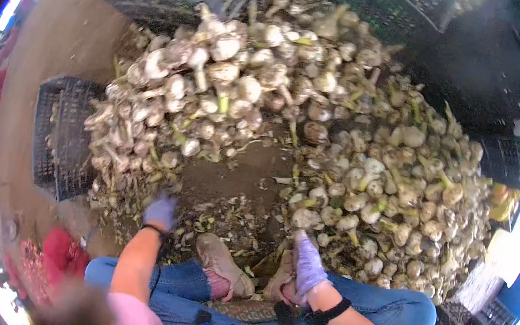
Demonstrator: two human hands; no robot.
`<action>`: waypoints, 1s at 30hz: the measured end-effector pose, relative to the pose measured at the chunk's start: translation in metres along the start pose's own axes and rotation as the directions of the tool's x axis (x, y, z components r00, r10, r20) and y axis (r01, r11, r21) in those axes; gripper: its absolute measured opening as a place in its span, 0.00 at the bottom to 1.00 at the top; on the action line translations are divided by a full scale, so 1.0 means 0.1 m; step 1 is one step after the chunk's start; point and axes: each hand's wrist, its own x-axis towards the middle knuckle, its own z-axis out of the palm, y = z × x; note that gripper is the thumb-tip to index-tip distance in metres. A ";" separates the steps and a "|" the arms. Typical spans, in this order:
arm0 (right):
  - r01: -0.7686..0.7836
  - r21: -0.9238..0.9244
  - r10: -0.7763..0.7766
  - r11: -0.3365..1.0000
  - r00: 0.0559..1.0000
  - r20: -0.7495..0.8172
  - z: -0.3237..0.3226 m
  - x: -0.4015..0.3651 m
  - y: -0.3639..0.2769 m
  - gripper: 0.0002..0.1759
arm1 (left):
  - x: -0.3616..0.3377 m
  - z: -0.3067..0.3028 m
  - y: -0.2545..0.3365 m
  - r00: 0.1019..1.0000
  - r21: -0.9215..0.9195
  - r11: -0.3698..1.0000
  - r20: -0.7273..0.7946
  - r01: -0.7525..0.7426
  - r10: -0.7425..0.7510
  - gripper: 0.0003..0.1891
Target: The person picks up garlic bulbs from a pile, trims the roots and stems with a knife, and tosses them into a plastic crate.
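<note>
My left hand (161,212), in a thin lavender glove, is smeared by motion beside the lower left part of the garlic heap. Its fingers are too blurred to show whether they hold anything. My right hand (309,264), gloved the same way, points forward beside my shoe, with its fingers drawn together. Just beyond those fingertips lies a garlic bulb (305,219); whether they grip it or something smaller is hidden. A large heap of garlic (223,71) with stems and roots curves around in front of me, and more garlic bulbs (405,196) spread to the right.
Dark plastic crates stand at the left (64,135), the back left (152,4) and the right (513,161). Garlic trimmings (232,215) litter the ground before my shoes (225,265). A red bundle (63,251) lies at lower left, and a blue crate (517,292) stands at far right.
</note>
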 end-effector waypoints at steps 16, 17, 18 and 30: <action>0.296 0.285 -0.305 0.912 0.952 -0.012 0.97 0.56 -1.19 0.42 | 0.65 -2.70 2.69 0.205 0.240 0.637 -0.815 -0.732 0.543 0.27; 0.287 0.286 -0.285 0.914 0.957 -0.050 0.99 0.64 -1.25 0.43 | 0.73 -2.86 2.95 0.204 0.255 0.609 -0.788 -0.751 0.581 0.27; 0.270 0.288 -0.256 0.919 0.963 -0.086 0.98 0.70 -1.29 0.44 | 0.88 -2.95 3.20 0.234 0.304 0.638 -0.751 -0.708 0.617 0.34; 0.265 0.405 -0.272 0.875 0.961 -0.040 0.89 1.28 -1.16 0.33 | 1.86 -3.37 4.55 0.679 0.556 0.587 -0.054 -0.588 0.732 0.48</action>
